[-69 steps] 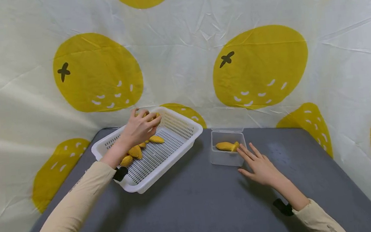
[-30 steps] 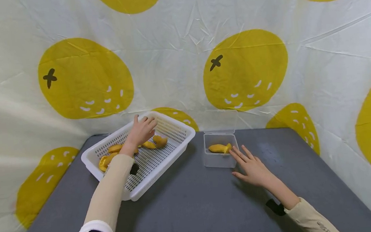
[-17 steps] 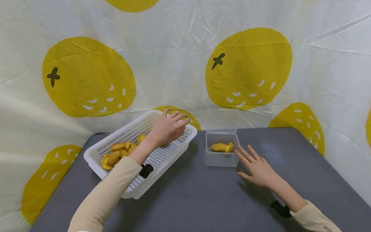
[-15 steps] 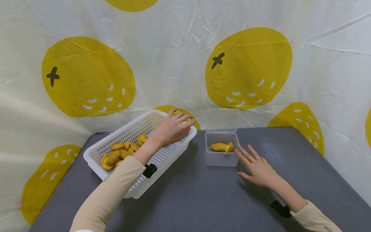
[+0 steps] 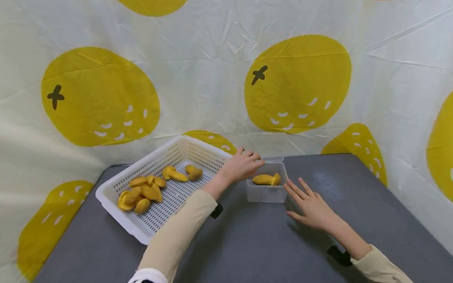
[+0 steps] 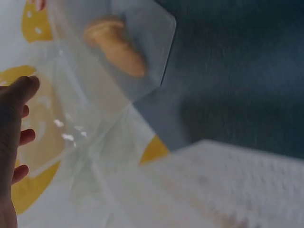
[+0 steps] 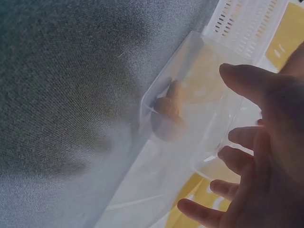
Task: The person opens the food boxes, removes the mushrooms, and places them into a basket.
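My left hand (image 5: 241, 166) is over the gap between the white basket and the clear plastic box (image 5: 266, 195), fingers loosely bent. Nothing shows between its thumb and fingers in the left wrist view, though the palm is hidden. One yellow-orange mushroom (image 5: 265, 180) lies in the box, its stem and cap plain in the left wrist view. The box's lid (image 6: 52, 109) stands raised at the back. My right hand (image 5: 313, 208) is spread at the box's right side, fingers straight, fingertips at the wall; whether they touch is unclear. Several similar mushrooms (image 5: 144, 193) lie in the white basket (image 5: 122, 222).
A dark grey table (image 5: 244, 256) carries both containers, the basket standing left of the box. Behind and beside the table hangs a white cloth (image 5: 200, 72) printed with yellow fruit. My left forearm crosses over the basket's near right corner.
A mushroom now lies near the basket's right part, where my left hand was earlier. That hand has since moved right, out of the basket and towards the box. My right hand stays at the box.
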The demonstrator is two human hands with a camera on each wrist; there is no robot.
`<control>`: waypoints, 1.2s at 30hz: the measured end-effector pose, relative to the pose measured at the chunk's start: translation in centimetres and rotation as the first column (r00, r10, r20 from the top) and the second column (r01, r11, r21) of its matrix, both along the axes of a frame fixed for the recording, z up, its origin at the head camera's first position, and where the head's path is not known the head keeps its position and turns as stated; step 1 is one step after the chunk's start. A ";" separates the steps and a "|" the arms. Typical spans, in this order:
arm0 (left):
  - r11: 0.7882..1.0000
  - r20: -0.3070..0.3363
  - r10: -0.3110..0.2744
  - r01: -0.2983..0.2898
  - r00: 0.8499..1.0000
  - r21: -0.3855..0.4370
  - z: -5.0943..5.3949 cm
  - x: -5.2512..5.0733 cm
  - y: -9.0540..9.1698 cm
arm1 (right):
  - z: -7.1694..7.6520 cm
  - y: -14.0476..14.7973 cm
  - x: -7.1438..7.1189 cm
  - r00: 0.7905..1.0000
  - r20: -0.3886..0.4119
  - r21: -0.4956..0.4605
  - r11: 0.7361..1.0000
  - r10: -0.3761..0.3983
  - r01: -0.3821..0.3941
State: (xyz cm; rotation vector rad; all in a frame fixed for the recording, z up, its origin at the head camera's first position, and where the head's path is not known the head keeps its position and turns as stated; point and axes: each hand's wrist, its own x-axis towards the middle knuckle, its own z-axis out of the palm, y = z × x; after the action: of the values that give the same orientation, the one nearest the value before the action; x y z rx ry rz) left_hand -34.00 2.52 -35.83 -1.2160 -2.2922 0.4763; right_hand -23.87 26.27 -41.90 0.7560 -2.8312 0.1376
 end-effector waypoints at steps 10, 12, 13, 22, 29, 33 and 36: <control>0.974 0.104 0.133 -0.111 0.986 -0.200 -3.9 -1.7 3.9 | -0.2 -0.6 -0.2 1.000 0.009 -0.012 1.000 0.021 -0.021; 0.966 0.097 0.145 -0.119 0.985 -0.231 -4.2 -2.0 4.3 | -0.3 -0.6 -0.2 1.000 0.013 -0.010 1.000 0.024 -0.024; 0.962 0.094 0.148 -0.121 0.985 -0.245 -4.3 -2.1 4.5 | -0.3 -0.6 -0.2 1.000 0.014 -0.009 1.000 0.024 -0.024; 0.915 0.108 0.184 -0.130 0.977 -0.383 -5.0 -3.1 5.7 | -0.3 -0.4 -0.1 1.000 0.021 0.002 1.000 0.008 -0.008; 0.828 0.060 0.255 -0.186 0.965 -0.529 -5.1 -3.4 6.5 | -0.4 -0.1 -0.1 1.000 0.021 -0.002 1.000 -0.003 0.003; 0.808 0.070 0.279 -0.195 0.958 -0.556 -5.7 -4.0 7.0 | -0.5 0.1 0.0 1.000 0.019 -0.002 1.000 -0.004 0.004; 0.850 0.122 0.254 -0.162 0.959 -0.501 -6.9 -5.0 7.0 | -0.6 0.3 0.0 1.000 0.023 -0.001 1.000 -0.005 0.005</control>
State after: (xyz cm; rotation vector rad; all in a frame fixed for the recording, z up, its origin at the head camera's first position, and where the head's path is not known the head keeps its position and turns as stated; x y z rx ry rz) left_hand -39.01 9.55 -42.74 -1.2782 -2.5687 1.1242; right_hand -23.84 26.59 -42.48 0.7521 -2.8546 0.1475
